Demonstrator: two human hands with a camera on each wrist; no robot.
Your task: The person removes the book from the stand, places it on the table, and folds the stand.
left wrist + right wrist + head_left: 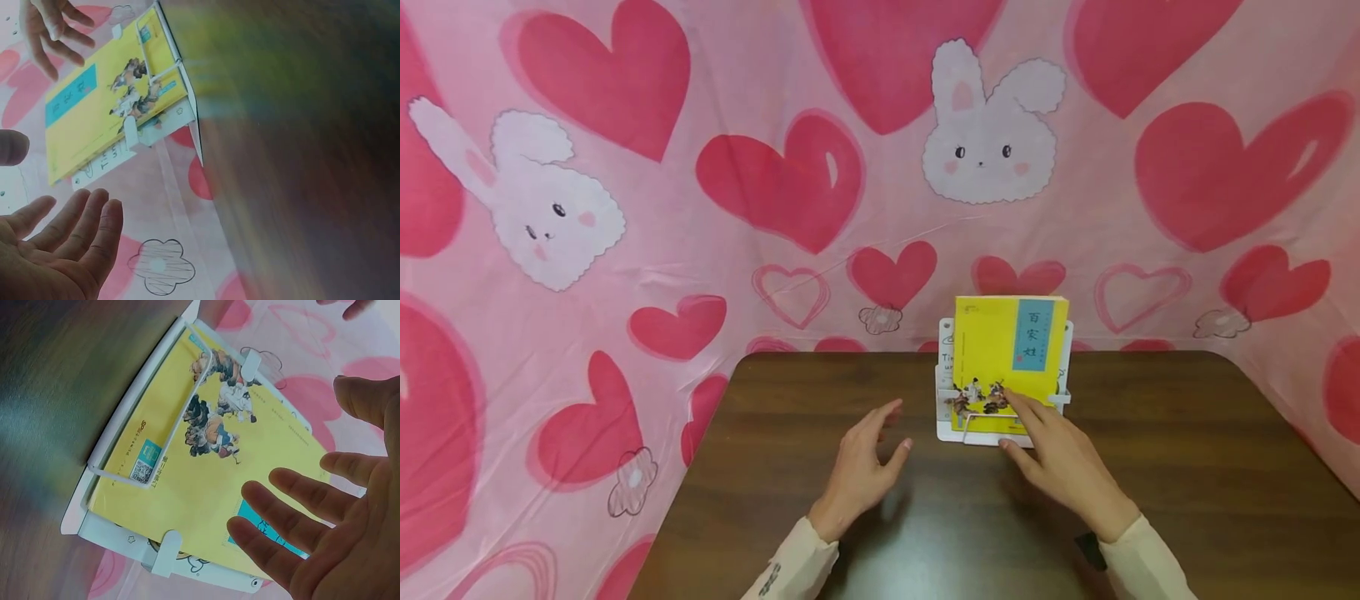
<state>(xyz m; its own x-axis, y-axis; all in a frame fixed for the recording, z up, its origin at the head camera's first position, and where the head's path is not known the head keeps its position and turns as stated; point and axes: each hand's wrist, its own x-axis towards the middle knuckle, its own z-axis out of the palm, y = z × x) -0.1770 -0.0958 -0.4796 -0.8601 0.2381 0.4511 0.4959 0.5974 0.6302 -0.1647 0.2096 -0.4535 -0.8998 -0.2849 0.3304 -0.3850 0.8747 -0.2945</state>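
A yellow book (985, 350) with a blue title panel stands upright on a white book stand (945, 408) at the back of the table. In the right wrist view, a white wire bar (182, 416) crosses the lower cover, and a small white clip (167, 551) sits at a side edge. My right hand (1071, 462) hangs before the book's lower right, fingers spread and holding nothing. To the left of the stand, apart from it, my left hand (859, 468) is held up with relaxed fingers and nothing in it.
The brown wooden table (775, 517) reaches back to a pink cloth backdrop (880, 200) with hearts and rabbit faces. Its left edge slopes away beside the cloth. Both forearms wear light sleeves (801, 558).
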